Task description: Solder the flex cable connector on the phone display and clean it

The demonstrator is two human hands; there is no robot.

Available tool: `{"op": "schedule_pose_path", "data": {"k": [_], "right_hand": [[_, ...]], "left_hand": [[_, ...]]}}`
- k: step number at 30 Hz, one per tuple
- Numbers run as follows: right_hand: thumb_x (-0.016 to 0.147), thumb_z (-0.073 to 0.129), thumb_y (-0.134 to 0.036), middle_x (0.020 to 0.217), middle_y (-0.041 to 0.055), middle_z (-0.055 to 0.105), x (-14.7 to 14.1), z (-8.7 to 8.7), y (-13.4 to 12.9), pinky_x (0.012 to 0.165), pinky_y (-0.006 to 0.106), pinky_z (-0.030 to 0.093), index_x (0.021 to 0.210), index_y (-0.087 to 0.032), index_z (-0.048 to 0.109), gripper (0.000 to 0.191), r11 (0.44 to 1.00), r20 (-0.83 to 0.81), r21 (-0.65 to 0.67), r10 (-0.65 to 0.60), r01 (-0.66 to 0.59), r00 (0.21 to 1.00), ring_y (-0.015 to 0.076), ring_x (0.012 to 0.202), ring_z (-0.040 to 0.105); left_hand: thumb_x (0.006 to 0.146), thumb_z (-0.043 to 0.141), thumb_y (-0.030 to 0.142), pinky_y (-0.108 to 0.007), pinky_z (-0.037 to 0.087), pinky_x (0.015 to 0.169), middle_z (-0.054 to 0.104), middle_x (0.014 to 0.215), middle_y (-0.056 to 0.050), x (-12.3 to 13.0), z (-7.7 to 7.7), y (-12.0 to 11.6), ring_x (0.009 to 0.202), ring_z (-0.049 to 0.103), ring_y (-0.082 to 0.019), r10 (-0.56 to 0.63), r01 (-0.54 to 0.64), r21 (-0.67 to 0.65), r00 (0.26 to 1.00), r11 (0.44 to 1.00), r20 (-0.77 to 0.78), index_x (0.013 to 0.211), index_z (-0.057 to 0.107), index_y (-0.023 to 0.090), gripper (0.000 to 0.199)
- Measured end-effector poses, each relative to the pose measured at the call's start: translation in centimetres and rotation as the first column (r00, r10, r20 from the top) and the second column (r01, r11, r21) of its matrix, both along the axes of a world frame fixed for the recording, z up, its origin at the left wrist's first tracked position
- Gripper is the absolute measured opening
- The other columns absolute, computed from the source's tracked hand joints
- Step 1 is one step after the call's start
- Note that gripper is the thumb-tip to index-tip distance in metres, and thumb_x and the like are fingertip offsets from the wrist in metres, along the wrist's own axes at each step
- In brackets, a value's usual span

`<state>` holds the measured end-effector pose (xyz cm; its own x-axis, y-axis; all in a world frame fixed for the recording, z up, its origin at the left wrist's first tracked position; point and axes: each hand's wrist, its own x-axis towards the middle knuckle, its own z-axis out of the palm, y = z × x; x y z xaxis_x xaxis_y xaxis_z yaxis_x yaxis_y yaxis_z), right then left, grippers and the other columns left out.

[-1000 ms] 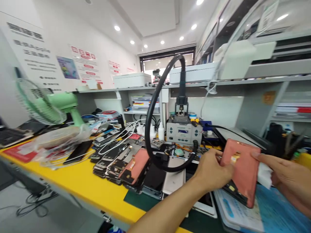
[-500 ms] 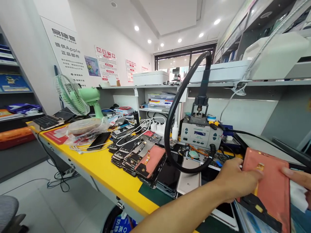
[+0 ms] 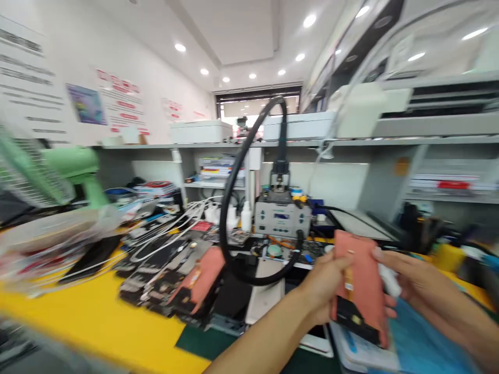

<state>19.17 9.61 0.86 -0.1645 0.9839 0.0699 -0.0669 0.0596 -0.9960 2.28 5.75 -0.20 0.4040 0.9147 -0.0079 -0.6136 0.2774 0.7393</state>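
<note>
A phone screen (image 3: pixel 366 285) with a salmon-pink back, a small gold flex cable and a black strip along its lower end is held upright, tilted a little. My left hand (image 3: pixel 322 283) grips its left edge, the thumb lying over the pink face. On the other side my right hand (image 3: pixel 409 278) holds the right edge, thumb near the top corner and fingertips showing past the side. Under it lie a white-edged phone (image 3: pixel 317 340) and pale blue-white packets (image 3: pixel 364 350). A similar pink-backed screen (image 3: pixel 205 275) rests on a stack of phone parts to the left.
A grey hot-air station (image 3: pixel 283 218) with a thick black looping hose (image 3: pixel 226 208) stands behind my hands. White cables (image 3: pixel 167 228) cross piled phone parts on the yellow bench (image 3: pixel 97 327). At the left are a green fan (image 3: pixel 74 161) and a blurred plastic bag (image 3: pixel 50 239).
My view has swung to the right, blurring the scene. Both hands still hold the pink-backed screen, now nearer the middle of the view, and more of my right hand and forearm shows.
</note>
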Motion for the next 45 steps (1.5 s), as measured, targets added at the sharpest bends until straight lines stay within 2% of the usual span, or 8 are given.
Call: {"op": "schedule_pose_path", "data": {"k": [2, 5, 10, 15, 21, 25, 36, 45], "right_hand": [[0.07, 0.081, -0.04, 0.057, 0.0049, 0.063, -0.4, 0.7, -0.5, 0.043, 0.025, 0.049, 0.064, -0.016, 0.067, 0.028, 0.991, -0.128, -0.069, 0.109, -0.119, 0.986, 0.0145, 0.046, 0.056], [0.068, 0.082, -0.037, 0.054, -0.0005, 0.058, -0.3, 1.0, -0.1, 0.042, 0.021, 0.046, 0.065, -0.015, 0.064, 0.028, 1.0, -0.178, -0.014, 0.025, -0.028, 0.984, 0.0106, 0.044, 0.052], [0.073, 0.077, -0.043, 0.062, 0.0027, 0.064, 0.4, 0.6, 0.5, 0.043, 0.021, 0.046, 0.079, -0.012, 0.07, 0.032, 0.997, -0.184, 0.045, -0.05, 0.059, 0.982, 0.0104, 0.047, 0.054], [0.072, 0.08, -0.04, 0.066, 0.0049, 0.067, 0.5, 0.7, 0.5, 0.044, 0.022, 0.048, 0.08, -0.011, 0.073, 0.031, 0.999, -0.18, 0.025, -0.033, 0.038, 0.983, 0.0109, 0.049, 0.056], [0.073, 0.08, -0.038, 0.067, 0.0056, 0.068, 0.7, 0.8, 0.6, 0.044, 0.021, 0.048, 0.081, -0.01, 0.071, 0.031, 1.0, -0.191, -0.012, 0.003, -0.005, 0.982, 0.0105, 0.051, 0.057], [0.072, 0.081, -0.039, 0.067, 0.0049, 0.068, 0.5, 0.9, 0.3, 0.046, 0.021, 0.048, 0.076, -0.011, 0.067, 0.031, 0.997, -0.193, -0.04, 0.06, -0.069, 0.979, 0.0109, 0.053, 0.059], [0.069, 0.084, -0.037, 0.063, 0.0024, 0.066, 0.2, 0.1, 0.0, 0.045, 0.022, 0.052, 0.071, -0.012, 0.063, 0.033, 0.95, -0.126, -0.093, 0.285, -0.298, 0.95, 0.0106, 0.049, 0.059], [0.069, 0.083, -0.035, 0.068, 0.0064, 0.069, 0.0, -0.4, -1.1, 0.04, 0.023, 0.051, 0.069, -0.009, 0.067, 0.031, 0.834, 0.002, -0.194, 0.527, -0.517, 0.85, 0.0155, 0.047, 0.065]], "left_hand": [[0.084, 0.056, 0.032, -0.041, 0.058, 0.061, 0.072, 0.075, -0.009, -0.1, 0.3, -0.2, 0.059, 0.071, -0.024, 0.011, -0.011, -0.017, 1.0, 1.0, -0.011, 0.12, 0.054, 0.02, 0.039], [0.089, 0.054, 0.035, -0.036, 0.058, 0.063, 0.073, 0.081, -0.007, -0.1, 0.7, -0.3, 0.06, 0.071, -0.021, 0.02, -0.022, -0.038, 0.999, 0.999, -0.042, 0.123, 0.051, 0.023, 0.036], [0.091, 0.054, 0.038, -0.034, 0.057, 0.059, 0.073, 0.078, -0.008, 0.6, 1.4, -1.2, 0.058, 0.071, -0.021, 0.002, -0.013, -0.092, 0.993, 0.996, -0.119, 0.122, 0.053, 0.019, 0.037], [0.089, 0.057, 0.044, -0.035, 0.056, 0.059, 0.073, 0.074, -0.011, 1.0, 1.8, -1.7, 0.057, 0.071, -0.024, 0.0, -0.04, -0.19, 0.979, 0.981, -0.205, 0.116, 0.058, 0.015, 0.039], [0.086, 0.061, 0.042, -0.036, 0.057, 0.059, 0.075, 0.079, -0.012, 1.2, 1.6, -1.7, 0.062, 0.072, -0.026, 0.079, -0.11, -0.112, 0.966, 0.988, -0.247, 0.108, 0.058, 0.016, 0.034], [0.089, 0.057, 0.046, -0.036, 0.055, 0.056, 0.073, 0.072, -0.009, 1.2, 1.7, -1.8, 0.059, 0.071, -0.026, 0.131, -0.159, -0.071, 0.945, 0.985, -0.298, 0.109, 0.057, 0.018, 0.035], [0.087, 0.063, 0.042, -0.027, 0.053, 0.057, 0.074, 0.088, -0.005, 0.2, 1.3, -1.0, 0.065, 0.068, -0.018, 0.283, -0.285, 0.028, 0.927, 0.958, -0.245, 0.107, 0.062, 0.019, 0.03], [0.084, 0.065, 0.037, -0.026, 0.053, 0.054, 0.071, 0.074, -0.002, -0.9, 1.8, -0.3, 0.053, 0.067, -0.017, 0.364, -0.37, -0.018, 0.921, 0.929, -0.14, 0.101, 0.06, 0.019, 0.025]]}}
